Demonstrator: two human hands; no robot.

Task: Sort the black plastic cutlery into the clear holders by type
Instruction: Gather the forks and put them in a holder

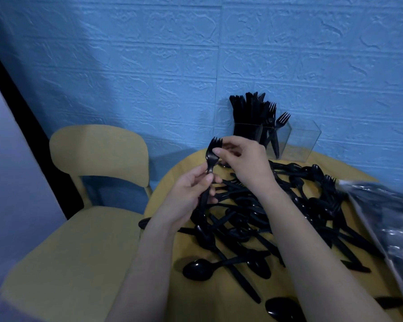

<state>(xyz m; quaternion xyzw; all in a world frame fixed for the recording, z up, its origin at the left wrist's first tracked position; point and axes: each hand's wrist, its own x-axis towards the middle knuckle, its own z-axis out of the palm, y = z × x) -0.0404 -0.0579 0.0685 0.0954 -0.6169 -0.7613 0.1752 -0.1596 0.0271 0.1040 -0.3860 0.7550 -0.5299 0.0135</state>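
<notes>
Against blue textured wall [149,54]: yellow round table [172,287] beside yellow chair [98,149], heaped with loose black cutlery [265,217] of mixed forks, spoons and knives, clear plastic bag [386,217] at right edge. At table's far side, three clear holders: knife holder [247,132] packed, fork holder [282,140] part filled, third holder [303,145] apparently empty. Raised above pile: fork bundle [211,159], handles gripped in curled left hand [189,194], heads pinched by right hand [244,163] fingertips; likely risks: nested forks slipping from loose grip back into heap, or holders toppling on insertion.
</notes>
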